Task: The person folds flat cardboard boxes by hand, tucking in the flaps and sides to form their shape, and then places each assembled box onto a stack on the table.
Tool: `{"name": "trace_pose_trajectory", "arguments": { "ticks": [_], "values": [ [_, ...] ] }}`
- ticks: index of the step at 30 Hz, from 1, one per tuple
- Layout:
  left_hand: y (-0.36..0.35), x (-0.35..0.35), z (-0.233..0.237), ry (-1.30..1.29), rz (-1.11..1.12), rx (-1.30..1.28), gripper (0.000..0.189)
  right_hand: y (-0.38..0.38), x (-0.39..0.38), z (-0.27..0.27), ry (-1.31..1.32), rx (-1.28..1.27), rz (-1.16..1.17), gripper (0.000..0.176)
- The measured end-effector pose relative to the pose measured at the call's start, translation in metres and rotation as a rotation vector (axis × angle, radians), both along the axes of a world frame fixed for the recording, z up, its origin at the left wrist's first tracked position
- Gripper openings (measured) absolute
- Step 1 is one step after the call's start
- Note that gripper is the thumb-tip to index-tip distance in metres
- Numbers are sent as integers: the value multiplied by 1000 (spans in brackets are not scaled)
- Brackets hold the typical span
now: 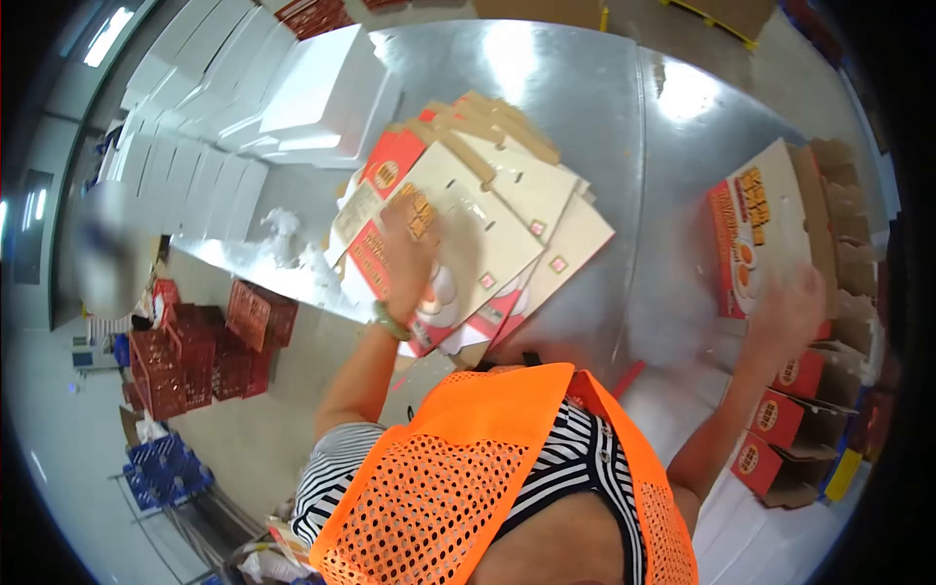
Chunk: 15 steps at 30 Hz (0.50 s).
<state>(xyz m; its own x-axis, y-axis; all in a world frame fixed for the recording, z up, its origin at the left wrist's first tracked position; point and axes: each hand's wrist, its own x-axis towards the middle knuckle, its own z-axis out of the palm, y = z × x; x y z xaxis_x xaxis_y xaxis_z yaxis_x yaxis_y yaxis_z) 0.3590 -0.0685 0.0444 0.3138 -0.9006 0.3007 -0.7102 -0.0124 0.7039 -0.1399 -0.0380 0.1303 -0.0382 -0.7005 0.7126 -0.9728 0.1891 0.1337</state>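
Observation:
Flattened printed cartons (487,214) lie in a fanned, uneven stack on the metal table (585,107). My left hand (411,255), with a green band at the wrist, rests on the top carton near its printed left part; its fingers are blurred. At the right, a folded-up red and cream carton (756,219) stands at the end of a row of brown open cartons (843,234). My right hand (792,307) is at the lower edge of that printed carton, blurred by motion, so its grip is unclear.
White foam boxes (322,93) are stacked at the upper left. Crumpled clear plastic (283,229) lies on the table's left edge. Red crates (200,351) and a blue crate (166,473) stand on the floor at left. Red cartons (780,419) sit at the lower right.

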Motion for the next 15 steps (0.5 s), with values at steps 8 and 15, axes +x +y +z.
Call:
{"name": "trace_pose_trajectory", "arguments": {
  "ticks": [8, 15],
  "values": [
    [142, 109, -57, 566, 406, 577, 51, -47, 310, -92, -372, 619, 680, 67],
    [143, 77, 100, 1505, 213, 318, 34, -51, 194, -77, -1250, 810, 744, 61]
  ]
}}
